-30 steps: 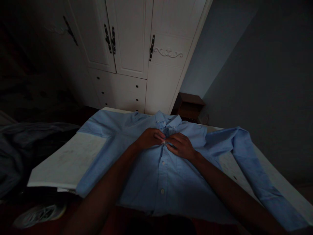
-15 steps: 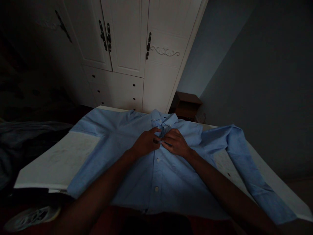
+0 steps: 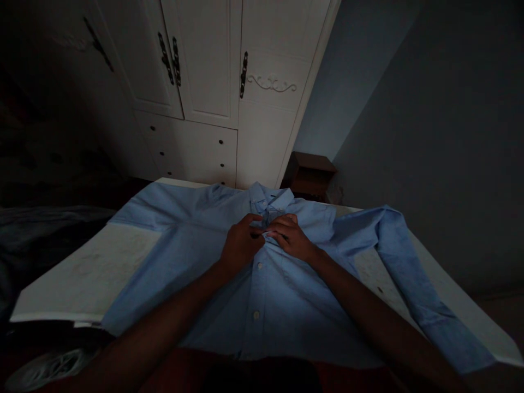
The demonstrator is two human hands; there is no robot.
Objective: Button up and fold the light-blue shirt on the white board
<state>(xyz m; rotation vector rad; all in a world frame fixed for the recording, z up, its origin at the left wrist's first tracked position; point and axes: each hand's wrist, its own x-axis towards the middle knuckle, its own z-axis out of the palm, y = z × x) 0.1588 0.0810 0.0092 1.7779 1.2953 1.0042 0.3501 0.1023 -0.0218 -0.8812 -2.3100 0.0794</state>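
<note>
Blue shirt (image 3: pixel 204 234): spread front-up on the table (image 3: pixel 82 262), collar (image 3: pixel 258 197) away from me.
Table: white, mottled where bare.
Wardrobe (image 3: pixel 266 134): pale, beyond the table in dim light, small brown cabinet (image 3: pixel 313 162) beside it.
Left hand (image 3: pixel 242 243): narrow, my fingertips pinching the placket (image 3: pixel 257 295) below the collar.
Right hand (image 3: pixel 290 237): fingers bunched, gripping the same cloth, tips meeting my left.

A light blue, long-sleeved shirt (image 3: pixel 295 316) lies spread front up across the white worktop (image 3: pixel 82 267), its button-down collar (image 3: pixel 282 200) at the far edge and standing open. Pale buttons (image 3: pixel 256 315) run down the placket (image 3: pixel 254 338), creases fan from the chest, and the right-hand sleeve (image 3: pixel 421 284) bends sharply back toward the near side.
</note>
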